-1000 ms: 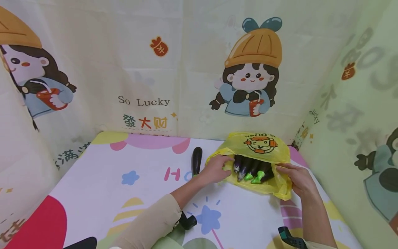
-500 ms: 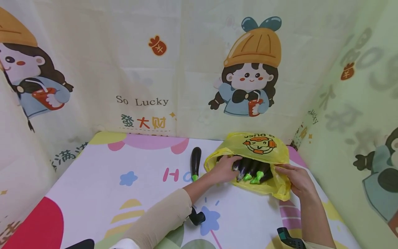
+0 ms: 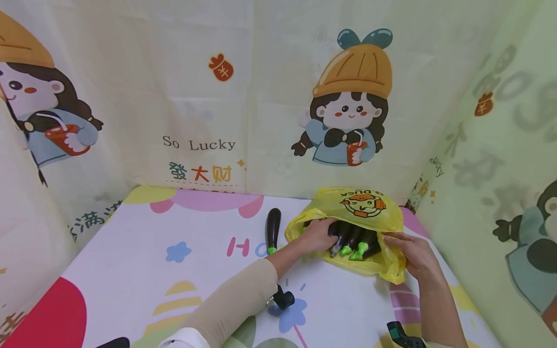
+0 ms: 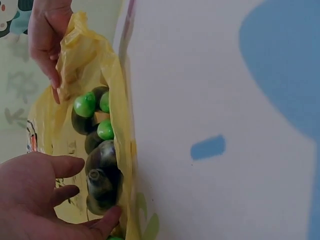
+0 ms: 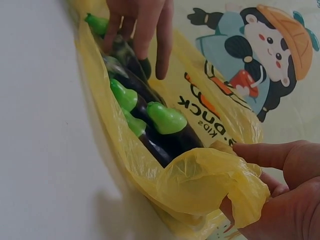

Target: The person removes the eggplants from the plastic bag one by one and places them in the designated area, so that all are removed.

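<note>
A yellow plastic bag (image 3: 330,198) with a duck print lies on its side at the right of the table, its mouth towards me. Inside it, several eggplants (image 3: 344,234) lie side by side, some with bright green stem ends and some with darker ones. My left hand (image 3: 319,234) reaches into the mouth's left part, over the eggplants; in the right wrist view the left fingers (image 5: 163,45) point down beside them, fairly straight. At the mouth's right side, my right hand (image 5: 290,185) pinches the bag's crumpled edge between thumb and fingers, holding the mouth apart.
One more eggplant (image 3: 272,227) lies on the table left of the bag, green end towards me. The printed tabletop (image 3: 130,270) is bounded by a cartoon cloth wall (image 3: 270,96) behind and similar walls at both sides. A black device (image 3: 284,297) sits at my left wrist.
My left hand has moved right and deeper into the bag's mouth, over the eggplants. The right hand keeps its hold on the bag's edge in nearly the same place.
</note>
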The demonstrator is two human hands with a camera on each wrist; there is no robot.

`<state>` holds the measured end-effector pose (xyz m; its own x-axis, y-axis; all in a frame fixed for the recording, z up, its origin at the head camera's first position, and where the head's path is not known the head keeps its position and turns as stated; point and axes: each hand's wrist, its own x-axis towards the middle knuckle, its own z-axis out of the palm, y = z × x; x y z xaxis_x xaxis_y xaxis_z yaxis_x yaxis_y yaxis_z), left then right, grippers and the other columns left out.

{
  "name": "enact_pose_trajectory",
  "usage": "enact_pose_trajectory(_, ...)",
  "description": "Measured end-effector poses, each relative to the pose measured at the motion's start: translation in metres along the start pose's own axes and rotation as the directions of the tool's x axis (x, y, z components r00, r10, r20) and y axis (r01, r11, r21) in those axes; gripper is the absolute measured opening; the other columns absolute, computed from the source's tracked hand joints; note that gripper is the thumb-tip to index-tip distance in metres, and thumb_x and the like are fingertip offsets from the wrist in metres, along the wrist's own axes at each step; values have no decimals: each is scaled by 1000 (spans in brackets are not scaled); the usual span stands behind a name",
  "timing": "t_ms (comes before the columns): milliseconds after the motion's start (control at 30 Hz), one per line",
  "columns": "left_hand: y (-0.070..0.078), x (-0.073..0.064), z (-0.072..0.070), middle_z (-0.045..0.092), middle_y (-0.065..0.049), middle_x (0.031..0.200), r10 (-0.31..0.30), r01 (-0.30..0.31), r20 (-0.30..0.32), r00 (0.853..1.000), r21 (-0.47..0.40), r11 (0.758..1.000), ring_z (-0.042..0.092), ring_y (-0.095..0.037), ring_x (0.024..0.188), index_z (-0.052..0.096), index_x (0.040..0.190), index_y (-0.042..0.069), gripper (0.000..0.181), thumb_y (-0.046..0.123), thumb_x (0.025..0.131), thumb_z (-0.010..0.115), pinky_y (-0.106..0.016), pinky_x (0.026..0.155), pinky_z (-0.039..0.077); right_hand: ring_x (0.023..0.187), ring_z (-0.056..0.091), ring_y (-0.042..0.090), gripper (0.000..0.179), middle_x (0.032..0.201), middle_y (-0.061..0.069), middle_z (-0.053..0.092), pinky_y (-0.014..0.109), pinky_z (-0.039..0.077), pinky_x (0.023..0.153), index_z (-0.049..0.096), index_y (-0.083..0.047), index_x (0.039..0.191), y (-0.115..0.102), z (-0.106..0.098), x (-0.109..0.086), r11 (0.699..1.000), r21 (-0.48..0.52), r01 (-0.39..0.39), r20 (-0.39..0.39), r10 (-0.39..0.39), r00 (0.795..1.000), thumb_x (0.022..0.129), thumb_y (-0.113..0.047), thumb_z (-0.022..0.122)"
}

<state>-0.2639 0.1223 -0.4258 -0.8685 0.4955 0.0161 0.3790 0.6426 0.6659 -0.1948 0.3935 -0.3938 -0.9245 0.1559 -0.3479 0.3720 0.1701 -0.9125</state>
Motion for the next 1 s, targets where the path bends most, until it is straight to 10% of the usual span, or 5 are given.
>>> enact_pose_trajectory(200, 5, 8, 3, 62, -10, 146, -40, 40, 1, 999, -8, 999, 58, -15, 73, 45, 158, 16, 57, 25, 104, 60, -24, 57, 45, 96, 61, 4, 59, 127, -3, 54, 21, 58, 84, 57, -5, 148, -1, 0, -1, 999, -23, -25, -10, 25, 1000, 98, -29, 74)
enact_pose_trajectory(500, 6, 12, 4, 59, -7, 151, -28, 30, -32, 999, 83, 996, 56, -22, 132, 51, 154, 13, 52, 22, 103, 58, -29, 101, 48, 96, 61, 5, 60, 122, -6, 56, 21, 58, 84, 56, -4, 149, -2, 1, -1, 999, -27, -28, -6, 28, 1000, 98, -28, 74)
enact_pose_trajectory(1000, 5, 23, 5, 69, -6, 137, -10, 12, -27, 1000, 62, 998, 56, -16, 82, 63, 145, 18, 49, 13, 96, 61, -22, 63, 42, 94, 63, 4, 60, 116, -8, 57, 21, 58, 83, 54, 0, 149, -2, 2, -1, 1000, -18, -13, 3, 13, 1000, 99, -27, 73)
